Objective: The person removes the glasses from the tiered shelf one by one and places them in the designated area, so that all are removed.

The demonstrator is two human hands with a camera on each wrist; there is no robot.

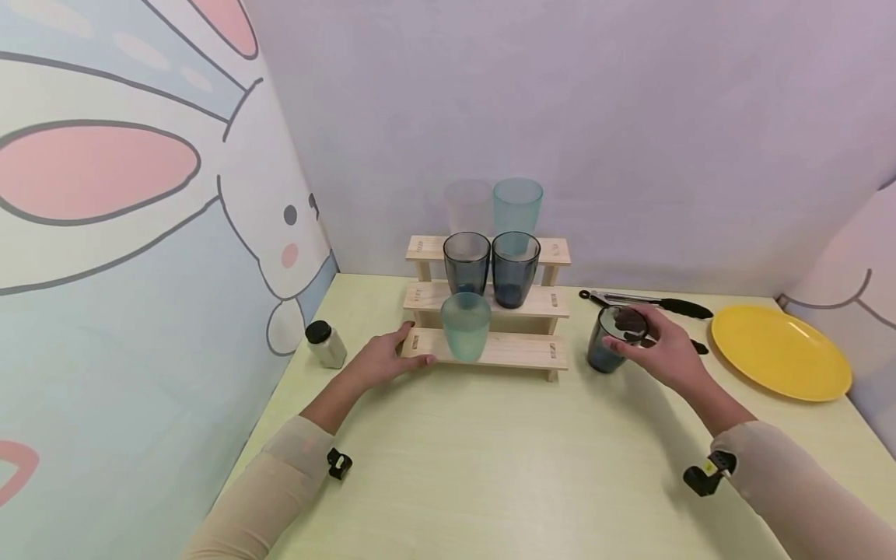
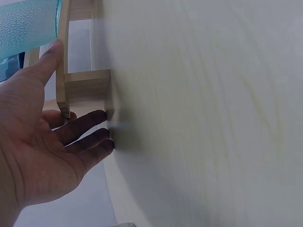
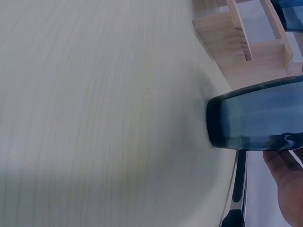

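Note:
A three-step wooden rack [image 1: 521, 351] stands at the table's back. On its top step are a clear tumbler [image 1: 467, 206] and a teal tumbler [image 1: 519, 201]; two dark blue-grey tumblers share the middle step, and a second teal tumbler [image 1: 465, 330] sits on the lowest. My left hand [image 1: 385, 358] grips the left end of that lowest step, thumb at the front edge, fingers beyond the end. Right of the rack, my right hand [image 1: 661, 346] holds another dark tumbler [image 3: 258, 116] near its rim. Whether its base touches the table, I cannot tell.
A small bottle with a black cap [image 1: 326, 346] stands left of the rack. Tongs with black handles [image 1: 686, 309] lie behind the right hand, partly hidden by it. A yellow plate [image 1: 780, 354] lies at the far right, and walls close off the back and both sides.

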